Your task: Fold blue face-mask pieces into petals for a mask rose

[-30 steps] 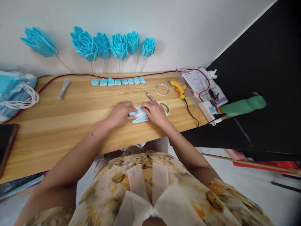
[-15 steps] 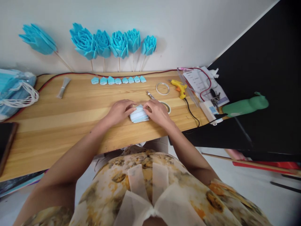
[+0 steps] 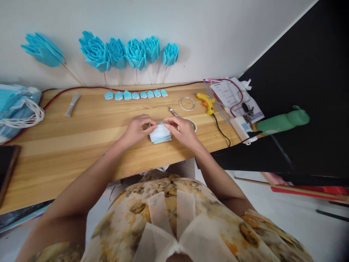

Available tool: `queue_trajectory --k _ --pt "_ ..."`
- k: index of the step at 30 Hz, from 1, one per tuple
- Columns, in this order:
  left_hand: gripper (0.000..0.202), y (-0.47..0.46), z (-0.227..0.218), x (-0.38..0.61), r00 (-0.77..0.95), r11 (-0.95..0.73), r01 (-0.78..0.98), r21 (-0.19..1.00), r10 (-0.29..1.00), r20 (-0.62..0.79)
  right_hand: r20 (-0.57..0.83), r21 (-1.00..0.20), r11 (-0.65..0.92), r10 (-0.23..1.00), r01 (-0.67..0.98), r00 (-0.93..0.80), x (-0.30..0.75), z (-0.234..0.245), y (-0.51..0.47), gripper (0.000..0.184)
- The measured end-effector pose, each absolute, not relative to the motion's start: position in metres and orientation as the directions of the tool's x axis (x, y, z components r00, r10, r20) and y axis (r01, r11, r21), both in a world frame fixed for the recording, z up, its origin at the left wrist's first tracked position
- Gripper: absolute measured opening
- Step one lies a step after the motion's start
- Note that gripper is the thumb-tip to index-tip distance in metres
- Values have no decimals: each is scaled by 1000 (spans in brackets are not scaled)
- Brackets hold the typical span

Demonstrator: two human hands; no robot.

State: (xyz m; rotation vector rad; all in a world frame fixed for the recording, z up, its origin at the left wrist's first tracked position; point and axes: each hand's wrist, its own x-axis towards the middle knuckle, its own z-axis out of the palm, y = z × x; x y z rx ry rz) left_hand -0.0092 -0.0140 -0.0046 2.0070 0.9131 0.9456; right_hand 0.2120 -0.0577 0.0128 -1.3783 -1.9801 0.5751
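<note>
Worktop spans mid-frame, and progress looks decent: six blue flowers on stems, upper left to upper ctr., apparently done! Two hands at ctr. now: left hand, right hand, thumbs and fingertips narrow at the far corners of one pale-blue stack; true grip or light touch, can't tell. Stack lies flat, approx. ctr., so that bit looks undone; layer count n/a. One yellow glue gun, right of ctr. Smallest: eight folded pieces, lined up upper ctr., seemingly prepped.
</note>
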Motion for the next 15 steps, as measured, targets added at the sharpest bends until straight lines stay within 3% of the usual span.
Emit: queue_trajectory --k 6,15 --pt "28 -21 2 -7 400 -204 168 965 908 122 129 -814 217 972 539 -196 206 11 -58 27" --pt "46 -22 14 -11 390 -17 111 994 920 -28 106 -922 152 984 357 -145 192 7 -50 21"
